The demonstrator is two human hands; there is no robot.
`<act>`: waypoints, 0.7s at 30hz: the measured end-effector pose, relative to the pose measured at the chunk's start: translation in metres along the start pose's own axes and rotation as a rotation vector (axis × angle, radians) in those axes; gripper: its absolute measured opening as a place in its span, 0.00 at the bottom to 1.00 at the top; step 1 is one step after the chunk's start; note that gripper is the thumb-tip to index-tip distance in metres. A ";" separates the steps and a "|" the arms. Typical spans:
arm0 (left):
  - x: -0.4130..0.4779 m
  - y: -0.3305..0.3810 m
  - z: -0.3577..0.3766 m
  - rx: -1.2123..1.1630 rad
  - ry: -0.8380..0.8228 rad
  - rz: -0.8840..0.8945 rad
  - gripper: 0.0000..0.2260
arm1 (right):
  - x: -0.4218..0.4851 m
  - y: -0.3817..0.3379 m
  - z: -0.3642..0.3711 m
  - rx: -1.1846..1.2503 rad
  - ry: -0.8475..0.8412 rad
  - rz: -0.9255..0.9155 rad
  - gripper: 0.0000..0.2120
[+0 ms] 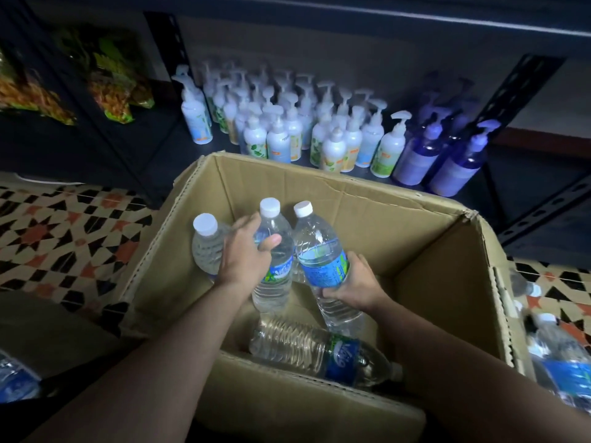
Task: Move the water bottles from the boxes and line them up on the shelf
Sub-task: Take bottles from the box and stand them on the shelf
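- Inside the open cardboard box (319,193), four water bottles are visible: three stand roughly upright near the far-left corner and one lies flat.
- The left hand (246,254) grasps the middle bottle (275,282) at its shoulder, with the thumb across the front and the fingers curled behind it.
- The right hand (358,286) grasps the right bottle (323,266) at the lower edge of its blue label. This bottle tilts, with its white cap leaning away from the person.
- The left bottle (206,247) stands just beside the left hand, against the left wall of the box. I cannot tell whether the fingers touch it.
- The lying bottle (303,346) rests on its side on the box floor, near the wall closest to the person, with its cap end pointing right.
- The box sits on a patterned tiled floor (48,235), directly in front of a dark metal shelf (527,174).
- The lowest shelf level carries a group of white pump bottles (278,145), with purple pump bottles (454,171) at their right end.
- Snack bags (108,87) occupy the shelf section to the left.
- More water bottles lie outside the box: one group at the right edge (563,366) and one bottle at the lower left edge (16,378). Both are blurred.
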State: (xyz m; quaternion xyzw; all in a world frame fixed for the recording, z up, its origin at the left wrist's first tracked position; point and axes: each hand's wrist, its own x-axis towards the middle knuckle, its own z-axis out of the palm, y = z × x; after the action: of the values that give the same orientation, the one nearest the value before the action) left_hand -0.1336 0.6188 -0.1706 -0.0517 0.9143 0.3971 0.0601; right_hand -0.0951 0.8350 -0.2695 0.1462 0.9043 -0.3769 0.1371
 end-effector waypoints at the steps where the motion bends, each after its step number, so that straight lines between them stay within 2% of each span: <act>1: 0.003 0.001 0.002 0.002 -0.015 -0.004 0.26 | -0.001 0.002 0.001 0.007 -0.003 0.000 0.39; 4: 0.007 0.013 0.014 -0.015 -0.052 -0.056 0.25 | 0.001 0.008 0.007 0.002 -0.034 0.016 0.40; 7: 0.006 0.014 0.030 -0.130 -0.034 -0.066 0.27 | 0.005 0.009 0.009 -0.012 -0.043 0.041 0.39; 8: 0.005 0.010 0.034 -0.159 -0.054 -0.074 0.31 | 0.005 0.010 0.009 -0.012 -0.053 0.044 0.40; 12: 0.000 -0.006 0.037 -0.131 -0.177 -0.093 0.57 | 0.004 0.020 0.004 0.045 -0.172 0.057 0.50; 14: 0.002 -0.006 0.039 -0.119 -0.188 -0.127 0.62 | 0.004 0.025 -0.005 0.023 -0.255 0.025 0.51; 17: 0.003 -0.010 0.047 -0.083 -0.136 -0.154 0.60 | 0.006 0.032 -0.014 0.083 -0.311 -0.022 0.47; 21: 0.005 -0.024 0.051 -0.117 -0.124 -0.221 0.61 | 0.005 0.028 -0.013 0.089 -0.258 0.000 0.43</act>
State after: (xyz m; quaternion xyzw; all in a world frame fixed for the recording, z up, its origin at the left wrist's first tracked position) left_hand -0.1318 0.6397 -0.2229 -0.1308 0.8729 0.4432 0.1568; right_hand -0.0912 0.8633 -0.2804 0.1026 0.8616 -0.4322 0.2457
